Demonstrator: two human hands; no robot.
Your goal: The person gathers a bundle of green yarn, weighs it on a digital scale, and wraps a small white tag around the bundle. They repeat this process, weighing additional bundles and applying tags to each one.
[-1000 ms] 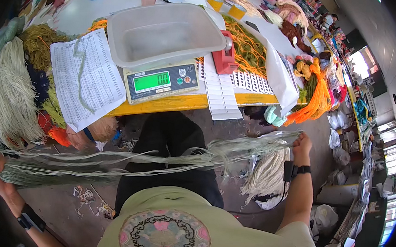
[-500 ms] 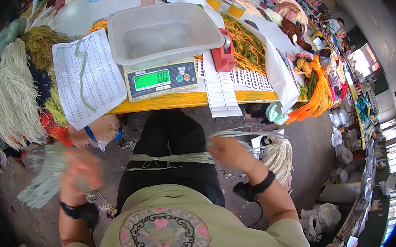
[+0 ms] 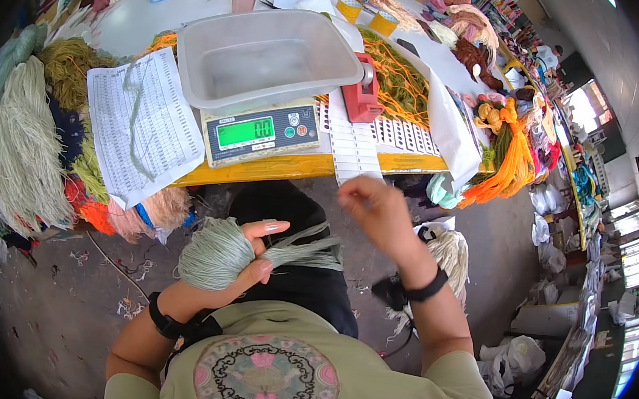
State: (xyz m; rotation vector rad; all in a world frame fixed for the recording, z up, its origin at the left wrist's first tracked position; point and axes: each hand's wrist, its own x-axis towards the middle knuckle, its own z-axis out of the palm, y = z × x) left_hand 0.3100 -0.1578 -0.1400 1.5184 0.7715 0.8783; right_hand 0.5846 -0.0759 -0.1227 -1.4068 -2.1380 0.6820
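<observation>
A pale grey-green yarn bundle [image 3: 214, 255] is gripped in my left hand [image 3: 257, 259] above my lap. Its rounded, folded end bulges to the left of the hand, and loose strands trail out to the right over my thigh. The thumb and fingers close around its narrow part. To the right, my right hand [image 3: 377, 214] is raised just below the hanging strip of white labels [image 3: 355, 153]. Its fingers are curled in a pinch; whatever they hold, if anything, is too small to make out.
A digital scale [image 3: 261, 133] with a translucent plastic tub [image 3: 266, 66] stands at the yellow table edge. Beside it are a red tape dispenser [image 3: 362, 93] and a printed sheet [image 3: 143, 127]. Yarn skeins [image 3: 24, 147] hang at the left; a cream skein [image 3: 449, 260] lies right of my lap.
My left hand has brought the yarn bundle from the left side to above my lap. The strands across my thighs are no longer stretched there. My right hand has risen toward the label strip.
</observation>
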